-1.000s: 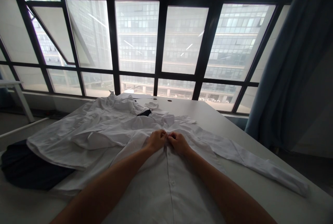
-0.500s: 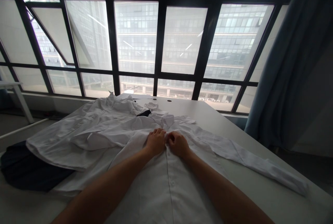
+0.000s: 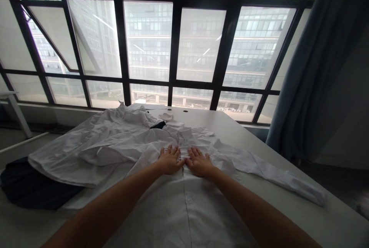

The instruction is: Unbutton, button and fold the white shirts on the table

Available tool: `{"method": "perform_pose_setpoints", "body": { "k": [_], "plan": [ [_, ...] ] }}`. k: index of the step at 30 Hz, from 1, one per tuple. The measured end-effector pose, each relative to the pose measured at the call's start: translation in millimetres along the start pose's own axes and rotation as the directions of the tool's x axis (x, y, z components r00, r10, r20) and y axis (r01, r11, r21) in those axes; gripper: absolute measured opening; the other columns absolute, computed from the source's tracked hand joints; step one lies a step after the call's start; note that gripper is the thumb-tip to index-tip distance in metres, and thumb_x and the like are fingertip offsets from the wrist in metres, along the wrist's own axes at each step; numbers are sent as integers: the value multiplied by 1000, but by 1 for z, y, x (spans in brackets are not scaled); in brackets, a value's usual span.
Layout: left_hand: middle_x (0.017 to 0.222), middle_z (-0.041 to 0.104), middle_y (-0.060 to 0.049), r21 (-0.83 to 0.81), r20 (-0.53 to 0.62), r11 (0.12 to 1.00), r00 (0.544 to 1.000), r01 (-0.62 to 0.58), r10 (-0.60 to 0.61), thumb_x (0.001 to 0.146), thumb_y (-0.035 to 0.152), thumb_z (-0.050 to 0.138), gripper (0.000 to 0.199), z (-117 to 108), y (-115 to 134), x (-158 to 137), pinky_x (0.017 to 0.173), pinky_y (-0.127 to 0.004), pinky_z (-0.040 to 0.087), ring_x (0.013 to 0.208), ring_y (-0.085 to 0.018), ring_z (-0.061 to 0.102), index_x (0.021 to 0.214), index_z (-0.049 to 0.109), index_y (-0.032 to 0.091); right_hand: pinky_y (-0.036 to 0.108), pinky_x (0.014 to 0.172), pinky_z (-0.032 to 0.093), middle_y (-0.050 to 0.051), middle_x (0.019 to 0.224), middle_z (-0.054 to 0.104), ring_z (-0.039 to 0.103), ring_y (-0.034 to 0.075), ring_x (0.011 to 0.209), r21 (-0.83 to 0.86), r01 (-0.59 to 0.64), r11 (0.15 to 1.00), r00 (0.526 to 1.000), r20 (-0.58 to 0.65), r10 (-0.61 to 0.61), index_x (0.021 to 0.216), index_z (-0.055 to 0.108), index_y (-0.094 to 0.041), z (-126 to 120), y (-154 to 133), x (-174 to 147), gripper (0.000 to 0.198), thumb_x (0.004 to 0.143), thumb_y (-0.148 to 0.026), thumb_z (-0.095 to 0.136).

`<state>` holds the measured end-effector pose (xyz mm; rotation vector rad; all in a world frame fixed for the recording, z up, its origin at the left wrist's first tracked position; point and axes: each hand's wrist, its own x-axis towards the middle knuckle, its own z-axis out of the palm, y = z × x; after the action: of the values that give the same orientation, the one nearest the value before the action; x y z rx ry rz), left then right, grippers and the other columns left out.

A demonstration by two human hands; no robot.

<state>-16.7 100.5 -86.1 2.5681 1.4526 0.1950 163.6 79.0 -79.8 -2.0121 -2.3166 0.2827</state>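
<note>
Directly beneath left hand and right hand: white shirt, front side up on the table; fingers slightly apart, palms down, clamped on nothing; button placket lengthwise between both thumbs, straight away toward the collar, neither hand clearly nearer.

Clock centre: left hand and right hand, side by side on the shirt; shirt on table; sleeve toward 3 o'clock; heaped garments at 10; separate cloth at 9, apparently partly beneath the heap; window at 12, beyond the table; curtain at 2.
</note>
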Motion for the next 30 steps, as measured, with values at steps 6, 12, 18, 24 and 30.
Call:
{"method": "perform_pose_setpoints", "body": {
  "k": [6, 12, 18, 24, 30],
  "plan": [
    [155, 35, -15, 12, 61, 999, 997, -44, 43, 96, 54, 36, 60, -24, -23, 0, 114, -50, 26, 143, -30, 32, 145, 44, 20, 45, 94, 45, 17, 126, 65, 59, 36, 116, -2, 90, 996, 993, -75, -90, 118, 71, -22, -31, 12, 18, 55, 82, -61, 57],
    [135, 57, -19, 149, -263, 976, 958, 159, -116, 96, 36, 43, 39, -59, -73, 53, 104, -49, 38, 127, -34, 50, 118, 66, 14, 35, 84, 47, 15, 121, 67, 64, 29, 107, 82, -118, 990, 934, -328, 138, 103, 74, -19, -44, 47, 81, 33, 89, -39, 53],
    [114, 68, -18, 200, -234, 950, 953, 241, -192, 83, 35, 64, 28, -76, -100, 88, 99, -48, 40, 117, -37, 56, 102, 73, 16, 32, 81, 47, 14, 111, 72, 66, 27, 102, 108, -102, 989, 957, -259, 127, 114, 70, -18, -40, 73, 127, 35, 82, -30, 61],
    [102, 73, -13, 203, -109, 940, 960, 274, -256, 77, 31, 68, 21, -89, -104, 110, 88, -39, 46, 99, -31, 65, 93, 75, 19, 26, 67, 44, 9, 87, 76, 68, 23, 81, 100, -70, 993, 988, -132, 83, 83, 76, -19, -49, 88, 156, 16, 76, -31, 69],
    [94, 72, -9, 209, -196, 938, 952, 275, -236, 75, 36, 71, 23, -115, -110, 111, 80, -31, 49, 92, -28, 66, 91, 75, 20, 29, 65, 43, 13, 89, 74, 67, 25, 82, 164, -154, 974, 912, -357, 204, 87, 74, -16, -69, 82, 148, 21, 81, -34, 64]
  ]
}}
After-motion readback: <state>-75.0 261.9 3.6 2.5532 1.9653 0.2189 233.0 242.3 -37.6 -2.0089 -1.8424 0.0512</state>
